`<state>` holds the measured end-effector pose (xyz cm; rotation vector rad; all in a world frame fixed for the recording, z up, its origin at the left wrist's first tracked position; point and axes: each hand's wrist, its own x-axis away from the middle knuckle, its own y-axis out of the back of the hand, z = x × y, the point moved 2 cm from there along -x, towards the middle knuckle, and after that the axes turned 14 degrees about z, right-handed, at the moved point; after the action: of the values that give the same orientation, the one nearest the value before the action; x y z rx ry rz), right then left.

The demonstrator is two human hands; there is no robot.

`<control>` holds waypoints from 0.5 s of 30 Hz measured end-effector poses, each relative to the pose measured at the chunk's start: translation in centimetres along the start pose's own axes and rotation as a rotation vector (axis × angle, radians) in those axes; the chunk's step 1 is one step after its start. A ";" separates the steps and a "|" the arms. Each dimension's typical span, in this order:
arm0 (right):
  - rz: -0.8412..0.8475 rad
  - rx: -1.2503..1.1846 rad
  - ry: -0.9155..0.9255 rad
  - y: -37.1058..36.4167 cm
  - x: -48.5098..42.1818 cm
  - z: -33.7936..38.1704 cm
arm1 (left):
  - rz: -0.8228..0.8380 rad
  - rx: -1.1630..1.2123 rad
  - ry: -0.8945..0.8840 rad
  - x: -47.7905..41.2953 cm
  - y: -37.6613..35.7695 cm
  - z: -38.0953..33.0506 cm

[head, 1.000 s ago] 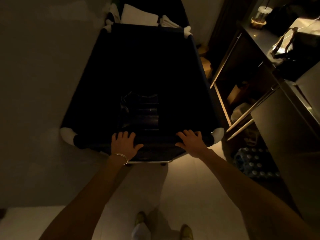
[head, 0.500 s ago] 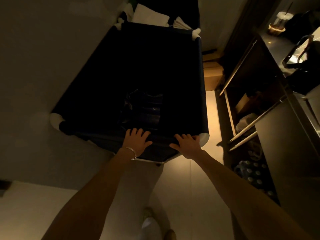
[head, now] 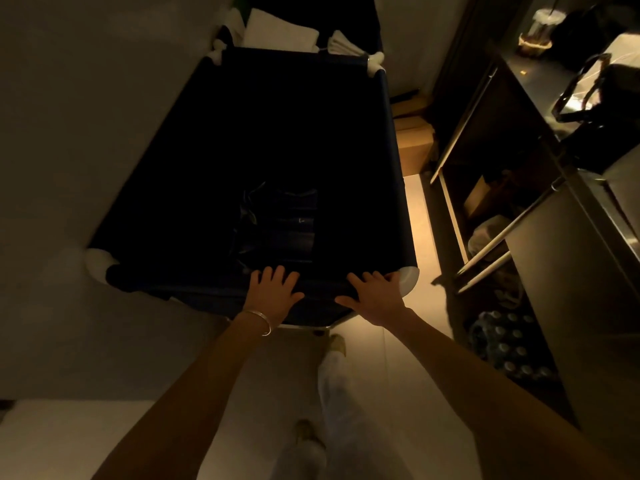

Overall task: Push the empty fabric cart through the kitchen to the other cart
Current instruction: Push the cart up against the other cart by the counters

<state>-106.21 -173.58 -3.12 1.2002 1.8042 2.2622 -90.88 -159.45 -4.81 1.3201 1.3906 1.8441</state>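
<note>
A dark navy fabric cart point(head: 394, 161) with white corner caps fills the middle of the head view, its inside dark and bare down to the base. My left hand point(head: 273, 294) lies over the near rim, fingers curled on it. My right hand point(head: 375, 294) grips the same rim close to the near right corner cap. Just past the cart's far rim stands a second cart point(head: 346, 19) holding folded white linens point(head: 277, 32). The two carts look nearly touching.
A plain wall point(head: 86, 133) runs close along the cart's left side. On the right stand steel counters with open shelves point(head: 485, 174), cardboard boxes point(head: 414, 140) on the floor and a pack of bottles point(head: 509, 344) low down. A narrow strip of lit floor point(head: 420, 237) separates cart and shelves.
The cart has rolled forward and swung its near end rightward. My hands have shifted right along the near rim, the right one reaching the corner cap. I have stepped forward.
</note>
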 end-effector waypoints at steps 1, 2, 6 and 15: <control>0.003 0.000 -0.002 -0.1 0.0 0.0 | -0.017 0.003 0.000 0.1 0.0 0.0; -0.006 -0.001 0.000 -0.2 0.0 0.0 | -0.036 0.010 -0.008 0.3 0.1 0.0; -0.079 -0.012 0.011 -0.3 0.1 0.1 | -0.078 -0.016 -0.007 0.2 -0.1 0.2; -0.059 -0.019 -0.006 -0.1 0.4 0.1 | -0.101 -0.023 -0.006 0.0 -0.2 0.4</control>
<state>-106.50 -173.24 -2.96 1.1335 1.7867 2.2367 -90.60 -159.19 -4.97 1.2201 1.4025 1.7831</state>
